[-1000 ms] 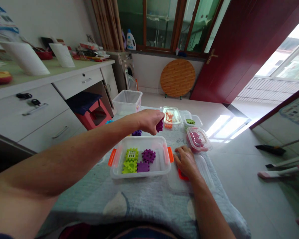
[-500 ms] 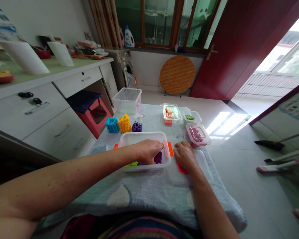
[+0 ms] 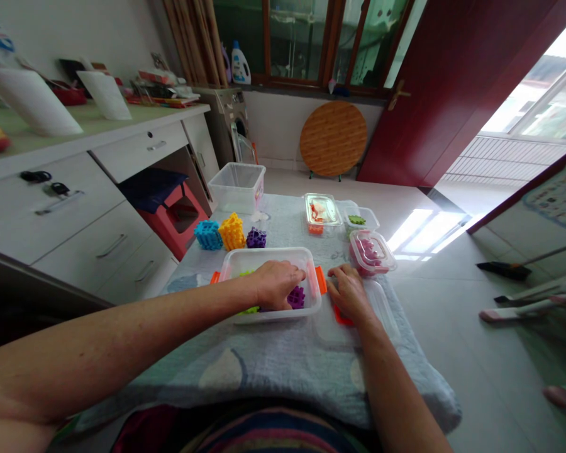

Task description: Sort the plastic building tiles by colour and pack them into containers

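My left hand (image 3: 277, 283) reaches down inside a clear plastic container (image 3: 268, 253) with orange side clips. Its thumb and fingers are bent around a purple lattice-textured block (image 3: 297, 297) near the container's right end. Partly hidden under that wrist are lime-green pieces (image 3: 249, 310). My right hand (image 3: 351, 292) lies with its fingers spread loosely on a clear lid (image 3: 382, 318), beside the container's right orange clip (image 3: 321, 280). Behind the container stand a blue lattice block (image 3: 208, 234), a yellow one (image 3: 232, 231) and a dark purple one (image 3: 256, 238).
A tall clear bin (image 3: 236, 189) stands at the table's back left. Toward the back right are small lidded boxes with orange (image 3: 321, 211), green (image 3: 357, 220) and pink (image 3: 371, 253) contents. A grey-blue cloth (image 3: 283, 371) covers the table. A red stool (image 3: 182, 214) is at the left.
My left hand has shifted slightly within the container, and more of the purple block and green pieces shows. My right hand stays on the lid. The whole view has shifted slightly.
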A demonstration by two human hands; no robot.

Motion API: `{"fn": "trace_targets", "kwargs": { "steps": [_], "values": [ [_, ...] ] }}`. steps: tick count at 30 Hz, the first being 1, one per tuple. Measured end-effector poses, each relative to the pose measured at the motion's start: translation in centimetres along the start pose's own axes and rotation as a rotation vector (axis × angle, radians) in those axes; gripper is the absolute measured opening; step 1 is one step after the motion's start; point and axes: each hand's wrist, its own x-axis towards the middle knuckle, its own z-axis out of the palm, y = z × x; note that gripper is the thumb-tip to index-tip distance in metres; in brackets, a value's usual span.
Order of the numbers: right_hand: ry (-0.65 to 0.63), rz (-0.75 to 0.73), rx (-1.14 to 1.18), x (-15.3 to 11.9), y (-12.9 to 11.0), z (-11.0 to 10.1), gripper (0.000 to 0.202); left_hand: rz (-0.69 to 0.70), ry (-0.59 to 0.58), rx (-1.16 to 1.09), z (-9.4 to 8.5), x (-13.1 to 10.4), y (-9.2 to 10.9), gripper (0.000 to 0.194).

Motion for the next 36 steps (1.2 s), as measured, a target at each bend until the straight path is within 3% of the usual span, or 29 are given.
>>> {"fn": "trace_targets", "kwargs": {
  "steps": [4, 9, 16, 19, 22, 24, 27, 30, 33, 36],
  "values": [
    [-0.004, 0.000, 0.004, 0.0, 0.0, 0.0, 0.022, 0.005, -0.046, 0.031, -0.7, -0.4, -0.3, 0.034],
    [0.012, -0.009, 0.012, 0.0, 0.0, 0.0, 0.021, -0.015, -0.132, -0.016, -0.7, -0.5, -0.3, 0.031],
    [0.067, -0.025, 0.083, -0.1, 0.1, 0.0, 0.025, -0.024, -0.103, -0.089, -1.2, -1.2, -0.3, 0.033],
    [0.130, -0.051, 0.120, -0.3, -0.1, -1.4, 0.028, -0.004, 0.071, -0.197, -2.5, -3.0, -1.0, 0.036],
    [0.126, -0.062, 0.144, -1.3, 0.5, -3.7, 0.028, -0.079, 0.359, -0.360, -3.4, -5.8, -2.0, 0.029],
    [0.109, -0.034, 0.143, -2.6, 1.7, -5.1, 0.029, -0.179, 0.588, -0.451, -3.0, -7.8, -2.5, 0.025],
    [0.114, 0.108, 0.084, -5.3, 4.4, -6.3, 0.032, -0.388, 0.901, -0.592, -0.3, -10.0, -3.0, 0.027],
    [0.103, 0.323, -0.002, -7.8, 6.8, -6.2, 0.036, -0.551, 1.066, -0.837, 3.5, -10.7, -2.9, 0.043],
    [0.032, 0.441, -0.043, -9.2, 7.5, -5.8, 0.034, -0.529, 1.138, -1.181, 6.2, -10.4, -2.6, 0.051],
    [0.001, 0.471, -0.091, -9.4, 6.8, -5.3, 0.030, -0.508, 1.299, -1.334, 6.7, -10.0, -2.6, 0.052]
  ]
}}
